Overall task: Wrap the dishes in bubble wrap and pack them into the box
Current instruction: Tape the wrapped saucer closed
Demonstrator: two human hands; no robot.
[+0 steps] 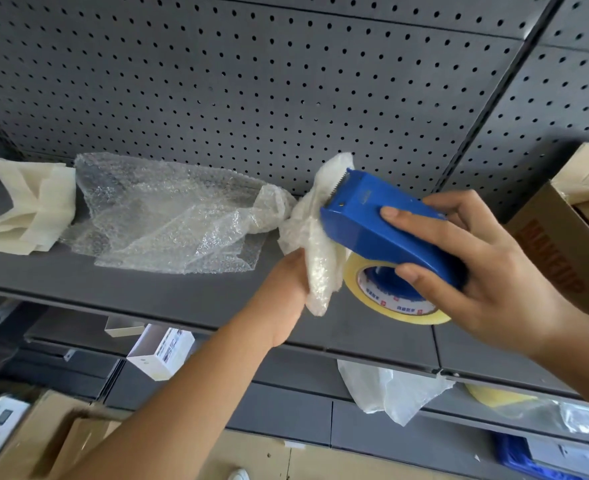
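Note:
My left hand (288, 289) grips a bundle of bubble wrap (315, 237) above the grey shelf (182, 292); its fingers are hidden behind the bundle, and whatever is wrapped inside is hidden too. My right hand (487, 268) holds a blue tape dispenser (372, 223) with a yellowish tape roll (390, 296), its toothed blade pressed against the bundle's right side. A loose sheet of bubble wrap (168, 216) trails left from the bundle and lies on the shelf. A brown cardboard box (563, 244) stands open at the right.
A grey pegboard wall (286, 81) backs the shelf. Folded cream sheets (30, 209) lie at the shelf's left end. Below hang a white carton (161, 351) and plastic bags (390, 389). Cardboard boxes (44, 441) sit on the floor at lower left.

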